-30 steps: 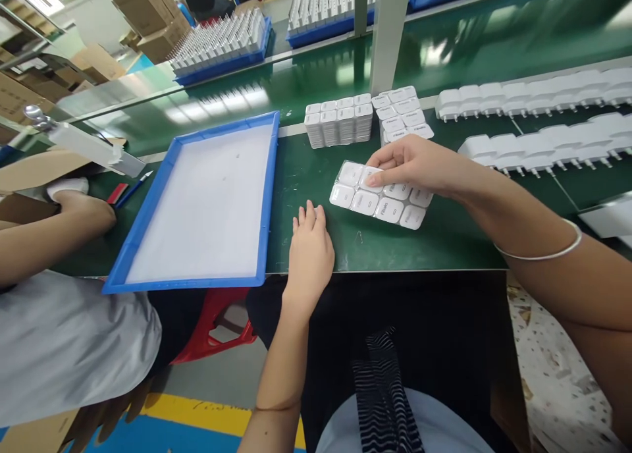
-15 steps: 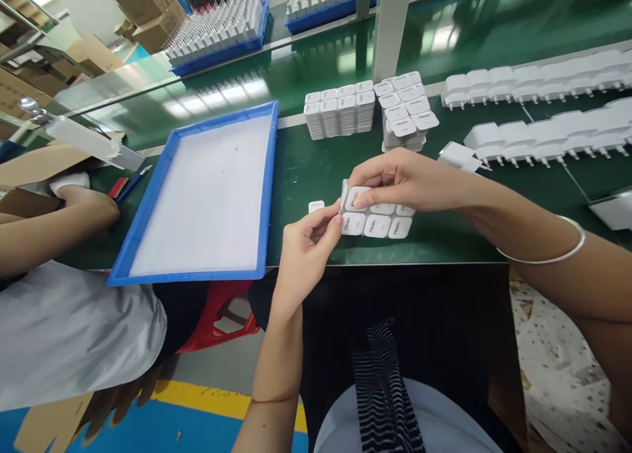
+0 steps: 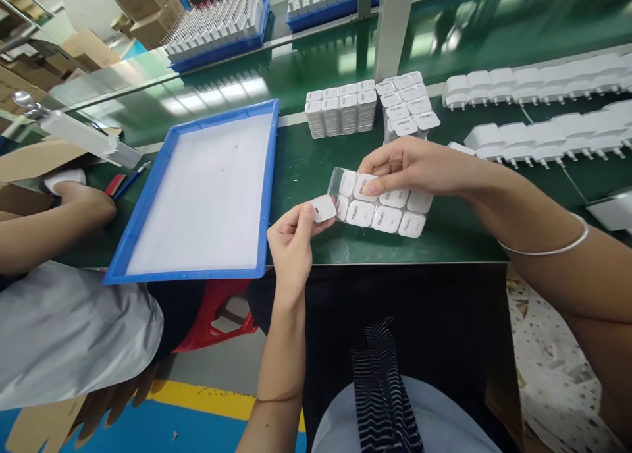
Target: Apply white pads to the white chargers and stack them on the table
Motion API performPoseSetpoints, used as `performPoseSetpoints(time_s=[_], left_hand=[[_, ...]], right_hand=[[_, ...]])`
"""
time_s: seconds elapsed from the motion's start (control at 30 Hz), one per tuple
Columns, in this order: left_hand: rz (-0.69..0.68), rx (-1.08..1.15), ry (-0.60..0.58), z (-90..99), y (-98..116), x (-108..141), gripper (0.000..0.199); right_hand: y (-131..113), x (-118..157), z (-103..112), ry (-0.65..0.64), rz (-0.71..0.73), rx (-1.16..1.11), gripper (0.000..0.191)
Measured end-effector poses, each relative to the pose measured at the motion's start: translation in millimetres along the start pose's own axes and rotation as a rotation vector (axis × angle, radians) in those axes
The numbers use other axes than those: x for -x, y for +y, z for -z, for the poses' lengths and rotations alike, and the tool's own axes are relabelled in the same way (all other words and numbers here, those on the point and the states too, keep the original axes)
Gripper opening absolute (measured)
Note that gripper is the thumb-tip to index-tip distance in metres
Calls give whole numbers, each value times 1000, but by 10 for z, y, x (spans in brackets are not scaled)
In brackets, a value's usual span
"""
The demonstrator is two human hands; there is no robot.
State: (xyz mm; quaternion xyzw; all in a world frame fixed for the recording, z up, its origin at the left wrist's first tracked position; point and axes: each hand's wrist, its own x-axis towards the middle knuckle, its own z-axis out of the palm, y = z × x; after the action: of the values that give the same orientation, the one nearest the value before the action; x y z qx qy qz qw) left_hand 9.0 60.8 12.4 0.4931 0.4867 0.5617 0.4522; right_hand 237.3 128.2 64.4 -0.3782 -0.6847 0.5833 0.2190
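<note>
A green table (image 3: 296,170) runs across a workroom, its surface shiny with reflected lights. Just above its front edge is a see-through pack (image 3: 388,220) with two rows of white caps (image 3: 360,212); whether any edge rests on the table I cannot tell. The pack's long axis runs left to right, its right end slanting slightly toward the front edge, printed faces up. The right hand (image 3: 407,166) grips the far long side, thumb on top and fingers folded beneath, a hold that seems meant to steady the pack while leaving its left end free. At that end the left hand (image 3: 291,242) pinches one loose cap (image 3: 324,208) between thumb and fingers; this cap lies nearly face up, long axis roughly left to right, and whether it touches the pack is unclear. Behind stand two stacks, a tidy left stack (image 3: 340,114) and a looser right stack (image 3: 405,104), likely put there for easy reach. To the left, a blue tray (image 3: 202,203) juts slightly past the table's front edge. To the right are two rows of plugs (image 3: 543,139), pins toward the near side, perhaps lined up for handling. Farthest left lies a co-worker's arm (image 3: 74,214)
</note>
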Motion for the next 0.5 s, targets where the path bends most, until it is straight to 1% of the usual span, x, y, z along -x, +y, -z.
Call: performPoseSetpoints(time_s=[0.03, 0.1, 0.17, 0.2, 0.23, 0.3, 0.37, 0.43, 0.5], left_hand=[[-24, -12, 32, 4, -1, -8, 28], [-110, -92, 143, 36, -7, -42, 31], [-227, -286, 257, 90, -32, -93, 31], [-282, -417, 282, 117, -55, -120, 30], [-325, -554, 274, 138, -85, -143, 29], [-373, -789, 169, 156, -157, -168, 29], [-384, -940, 26, 147, -225, -158, 31], [-366, -1023, -98, 128, -262, -123, 32], [-331, -1036, -158, 111, -255, -84, 35]], right_hand=[[0, 8, 43, 19, -21, 15, 16], [-5, 35, 142, 77, -56, 51, 18], [-15, 67, 227, 135, -79, 80, 20], [-20, 80, 253, 152, -86, 88, 21], [-24, 89, 264, 154, -90, 94, 21], [-28, 92, 245, 130, -94, 107, 22], [-24, 79, 195, 104, -90, 116, 21], [-17, 59, 147, 82, -76, 113, 20], [-11, 43, 116, 49, -52, 104, 19]])
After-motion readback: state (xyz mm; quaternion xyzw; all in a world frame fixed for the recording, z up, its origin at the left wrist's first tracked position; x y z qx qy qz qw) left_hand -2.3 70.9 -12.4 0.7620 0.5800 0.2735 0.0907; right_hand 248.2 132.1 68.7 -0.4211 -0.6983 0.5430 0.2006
